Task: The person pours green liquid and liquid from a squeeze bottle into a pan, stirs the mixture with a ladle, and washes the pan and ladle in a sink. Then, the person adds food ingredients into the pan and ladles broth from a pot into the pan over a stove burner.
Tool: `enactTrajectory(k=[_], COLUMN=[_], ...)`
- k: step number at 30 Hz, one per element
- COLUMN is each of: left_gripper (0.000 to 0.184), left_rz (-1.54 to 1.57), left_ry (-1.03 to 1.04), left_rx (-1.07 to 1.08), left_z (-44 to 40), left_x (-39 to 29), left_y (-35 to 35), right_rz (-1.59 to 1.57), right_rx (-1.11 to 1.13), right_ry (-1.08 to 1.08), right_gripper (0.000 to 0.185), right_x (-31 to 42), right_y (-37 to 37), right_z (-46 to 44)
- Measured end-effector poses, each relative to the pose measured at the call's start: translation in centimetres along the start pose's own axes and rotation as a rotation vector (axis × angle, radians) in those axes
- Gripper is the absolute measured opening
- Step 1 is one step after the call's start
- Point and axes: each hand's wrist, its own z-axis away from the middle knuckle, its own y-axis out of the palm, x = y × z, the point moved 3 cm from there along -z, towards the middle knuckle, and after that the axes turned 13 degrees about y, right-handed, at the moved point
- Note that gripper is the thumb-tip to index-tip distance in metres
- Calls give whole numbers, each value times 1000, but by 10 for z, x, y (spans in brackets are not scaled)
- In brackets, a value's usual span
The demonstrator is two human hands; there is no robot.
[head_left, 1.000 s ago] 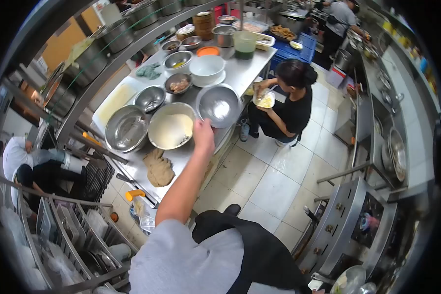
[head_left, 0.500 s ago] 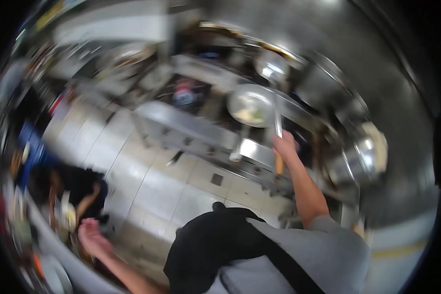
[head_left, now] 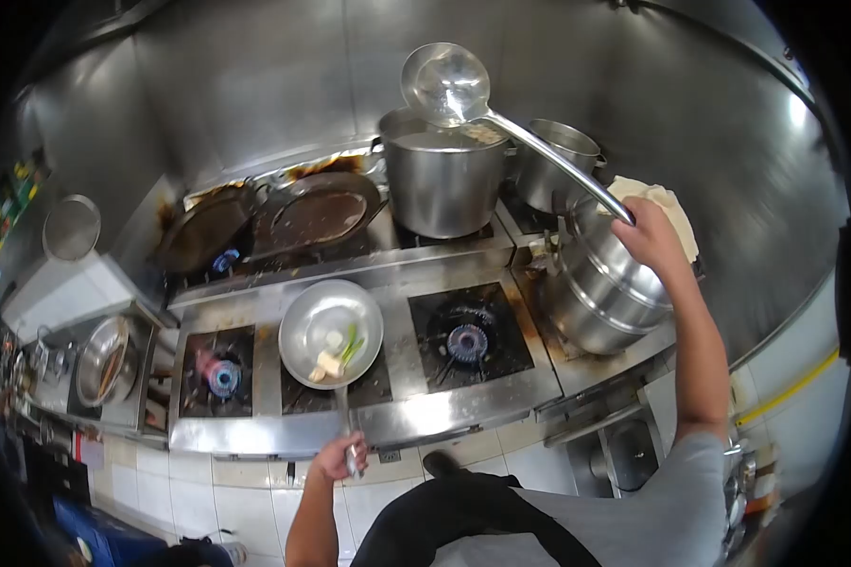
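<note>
My left hand [head_left: 338, 456] is wrapped round the handle of a silver frying pan [head_left: 312, 317], which sits over the middle front burner. Pale chunks [head_left: 327, 365] and green pieces [head_left: 352, 346] lie in the pan. Up at the right, my right hand [head_left: 649, 233] grips the handle of a large metal ladle [head_left: 446, 83]. The ladle's bowl is raised above the rim of a tall stockpot [head_left: 443, 189] at the back of the stove.
Flames show on the left burner [head_left: 224, 377] and right front burner [head_left: 467, 342]. Dark pans [head_left: 320, 217] stand at the back left. A smaller pot [head_left: 550, 170] and a steamer stack [head_left: 607, 283] with pale cloth are at the right. A sieve [head_left: 71, 228] is far left.
The view has swung from the work table to the stove. My left hand has left the steel bowl and taken the pan's handle. My right hand has raised the ladle over the stockpot.
</note>
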Motion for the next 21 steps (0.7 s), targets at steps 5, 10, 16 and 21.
enactTrajectory(k=[5, 10, 16, 21], left_gripper=[17, 23, 19, 9], left_rz=[109, 83, 89, 78], left_ry=[94, -39, -114, -132], left_rx=[-110, -158, -129, -63], left_z=[11, 53, 47, 25], left_x=[-9, -31, -46, -56], left_y=[61, 148, 225, 271], right_rz=[357, 590, 726, 783], right_rx=[-303, -278, -226, -108], right_ry=[-117, -210, -246, -202], right_gripper=[21, 10, 11, 15], right_x=[-5, 34, 76, 85], right_y=[-3, 28, 67, 71], right_z=[-119, -244, -294, -293])
